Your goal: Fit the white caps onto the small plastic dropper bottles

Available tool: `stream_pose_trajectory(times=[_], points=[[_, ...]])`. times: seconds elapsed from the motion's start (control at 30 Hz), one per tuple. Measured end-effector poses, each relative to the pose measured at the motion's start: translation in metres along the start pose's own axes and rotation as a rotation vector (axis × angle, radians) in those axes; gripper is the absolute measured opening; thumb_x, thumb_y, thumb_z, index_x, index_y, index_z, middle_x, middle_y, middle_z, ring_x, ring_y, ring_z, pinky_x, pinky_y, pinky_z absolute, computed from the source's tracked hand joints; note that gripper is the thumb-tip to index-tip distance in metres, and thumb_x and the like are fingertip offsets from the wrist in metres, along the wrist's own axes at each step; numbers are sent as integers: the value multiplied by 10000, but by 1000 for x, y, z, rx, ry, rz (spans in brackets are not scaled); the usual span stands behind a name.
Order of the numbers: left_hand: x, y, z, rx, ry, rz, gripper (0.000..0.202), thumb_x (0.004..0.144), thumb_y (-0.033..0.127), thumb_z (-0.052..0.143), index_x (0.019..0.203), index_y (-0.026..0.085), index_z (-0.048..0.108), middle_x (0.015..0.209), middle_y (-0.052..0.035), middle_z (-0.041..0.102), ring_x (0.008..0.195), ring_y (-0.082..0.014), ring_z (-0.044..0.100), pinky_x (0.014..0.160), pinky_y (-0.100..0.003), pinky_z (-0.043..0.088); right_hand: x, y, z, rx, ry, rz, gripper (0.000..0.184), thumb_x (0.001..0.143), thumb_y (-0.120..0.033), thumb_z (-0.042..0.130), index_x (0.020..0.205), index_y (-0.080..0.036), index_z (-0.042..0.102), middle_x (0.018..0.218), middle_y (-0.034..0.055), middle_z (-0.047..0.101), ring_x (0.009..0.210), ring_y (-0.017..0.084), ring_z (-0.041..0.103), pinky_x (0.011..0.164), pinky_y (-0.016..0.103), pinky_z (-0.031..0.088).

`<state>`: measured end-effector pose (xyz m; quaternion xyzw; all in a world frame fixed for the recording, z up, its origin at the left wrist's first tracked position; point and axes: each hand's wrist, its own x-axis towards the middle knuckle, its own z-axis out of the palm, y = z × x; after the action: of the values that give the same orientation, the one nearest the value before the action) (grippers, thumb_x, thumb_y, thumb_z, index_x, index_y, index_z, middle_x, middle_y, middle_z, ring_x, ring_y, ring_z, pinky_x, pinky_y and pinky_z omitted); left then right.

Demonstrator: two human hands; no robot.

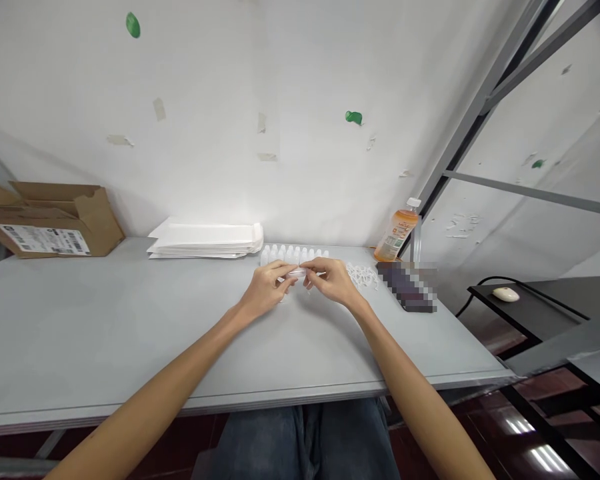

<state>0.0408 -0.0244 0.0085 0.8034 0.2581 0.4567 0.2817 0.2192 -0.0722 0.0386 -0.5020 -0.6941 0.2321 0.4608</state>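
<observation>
My left hand and my right hand meet over the middle of the grey table, fingers pinched together on one small white plastic bottle held between them. Just behind my fingers stands a row of several small white bottles. A loose heap of small white caps lies just right of my right hand.
A stack of white paper bags lies at the back against the wall. An open cardboard box sits far left. An orange drink bottle and a dark flat object stand at the right, beside a metal frame.
</observation>
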Motion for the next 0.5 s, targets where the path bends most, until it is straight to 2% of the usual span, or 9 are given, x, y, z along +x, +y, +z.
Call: stream_pose_trajectory(times=[0.27,0.43,0.5], points=[[3,7,-1,-124,30,-82,328,818,396,641,1018,152,732,918,-79,666,669,-158,683,541,-285,625,2,-4,-7,198,28,124,235,755,-317,643,869,-127,721,678,43,694,582,187,683,601,349,589],[5,11,-4,-146,52,-78,335,810,411,651,993,144,735,861,-69,653,657,-152,681,550,-279,628,5,1,-11,299,53,97,309,736,-397,701,885,-127,713,710,51,694,664,191,685,624,349,603],[5,11,-5,-133,80,-83,340,807,422,654,979,140,736,848,-66,648,645,-151,681,548,-278,626,6,3,-17,285,110,86,316,732,-402,698,879,-122,708,694,46,683,650,186,675,605,340,599]])
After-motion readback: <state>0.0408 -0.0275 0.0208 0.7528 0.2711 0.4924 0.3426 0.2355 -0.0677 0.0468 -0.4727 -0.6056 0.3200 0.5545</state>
